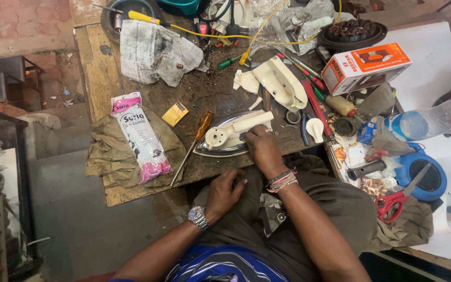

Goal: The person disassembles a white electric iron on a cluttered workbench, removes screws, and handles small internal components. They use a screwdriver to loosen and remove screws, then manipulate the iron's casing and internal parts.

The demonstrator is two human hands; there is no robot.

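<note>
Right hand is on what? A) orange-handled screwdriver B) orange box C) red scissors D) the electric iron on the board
D: the right hand rests on the rear of the electric iron, while the orange-handled screwdriver lies apart to the iron's left.

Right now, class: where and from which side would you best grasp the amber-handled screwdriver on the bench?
Probably by the amber handle of the screwdriver, coming from above. The handle is its thickest part and lies uncovered at the upper end beside the iron; the thin shaft slants down-left across the wooden board.
</note>
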